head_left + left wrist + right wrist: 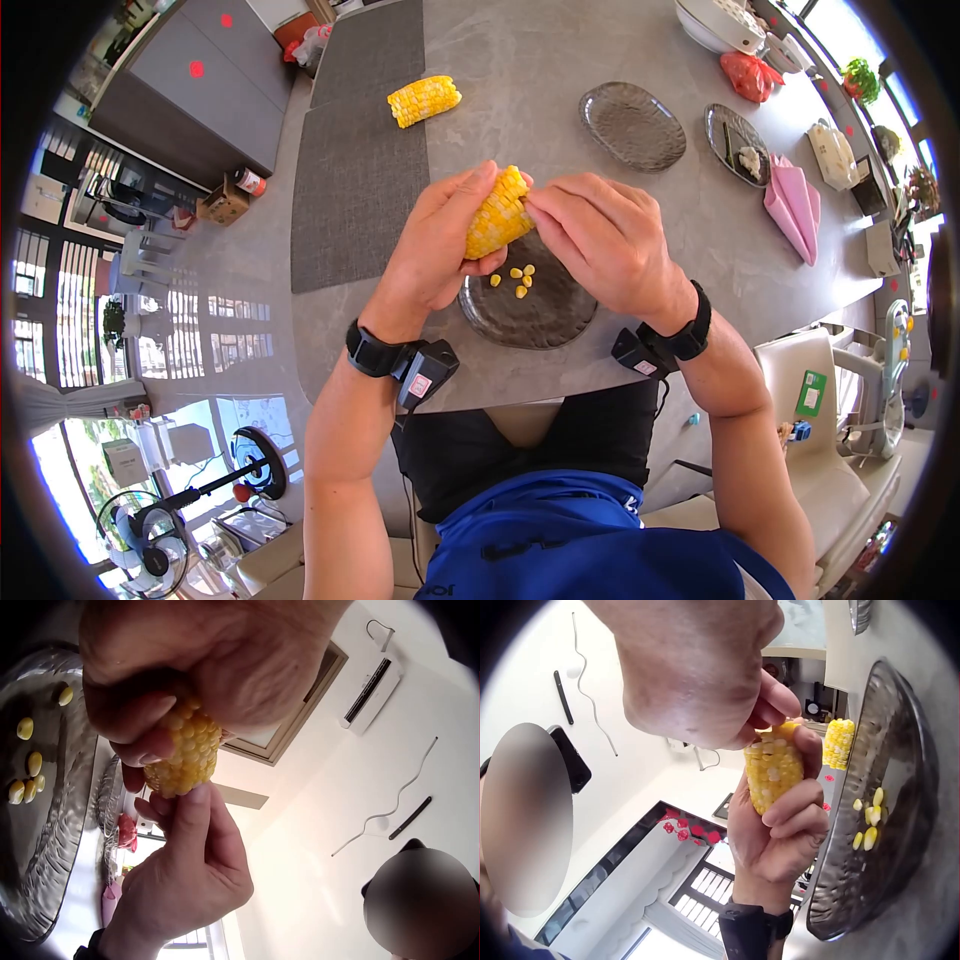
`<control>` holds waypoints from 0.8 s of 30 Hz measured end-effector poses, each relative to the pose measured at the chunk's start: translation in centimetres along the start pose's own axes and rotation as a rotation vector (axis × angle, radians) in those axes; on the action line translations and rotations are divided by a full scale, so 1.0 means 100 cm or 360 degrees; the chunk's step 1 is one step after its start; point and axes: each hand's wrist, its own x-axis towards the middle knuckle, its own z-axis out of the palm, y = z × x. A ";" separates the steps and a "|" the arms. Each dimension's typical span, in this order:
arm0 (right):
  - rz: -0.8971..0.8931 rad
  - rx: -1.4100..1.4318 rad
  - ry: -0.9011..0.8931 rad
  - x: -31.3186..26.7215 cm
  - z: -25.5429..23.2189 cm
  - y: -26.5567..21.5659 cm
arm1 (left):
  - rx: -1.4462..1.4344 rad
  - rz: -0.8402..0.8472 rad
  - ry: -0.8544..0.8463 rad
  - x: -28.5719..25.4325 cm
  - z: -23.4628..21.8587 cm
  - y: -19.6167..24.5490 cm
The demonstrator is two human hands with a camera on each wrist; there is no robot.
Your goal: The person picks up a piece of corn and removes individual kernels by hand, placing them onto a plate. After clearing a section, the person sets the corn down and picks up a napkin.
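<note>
Kernel-picking in hand at a held corn cob (497, 222)

The step in hand looks like working kernels loose from the corn cob with the fingers, and it seems at an early stage: only a few loose kernels (528, 281) lie on the near plate (548, 326), while most rows visible on the cob are full. The left hand (432, 240) has its fingers curled round the cob, holding it tilted above the far-left part of that plate. The right hand (605, 238) has its fingers narrowed to a pinch at the cob's right side; with the fingertips partly hidden, I cannot tell whether they have one kernel or simply press the cob. A second cob (424, 101) lies farther left on the gray mat (360, 190), which covers part of the counter (500, 90). The next move probably calls for a steady left hold, a small prying twist at the row's edge, and release over the near plate.
</note>
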 end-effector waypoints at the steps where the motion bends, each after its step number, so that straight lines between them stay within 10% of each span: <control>1: 0.0009 0.0007 0.0009 0.000 0.000 0.000 | -0.0003 0.0002 0.0006 0.000 0.000 0.000; 9: 0.0350 0.0577 0.0259 0.006 -0.004 0.002 | -0.0281 0.0034 -0.0061 0.000 -0.013 0.013; 15: 0.0450 0.1042 -0.0698 -0.003 0.000 0.012 | -0.0403 0.0178 0.0019 0.007 -0.029 0.008; 24: 0.0312 0.0847 -0.0593 -0.005 0.002 0.020 | -0.0549 0.0042 -0.0072 0.007 -0.026 0.005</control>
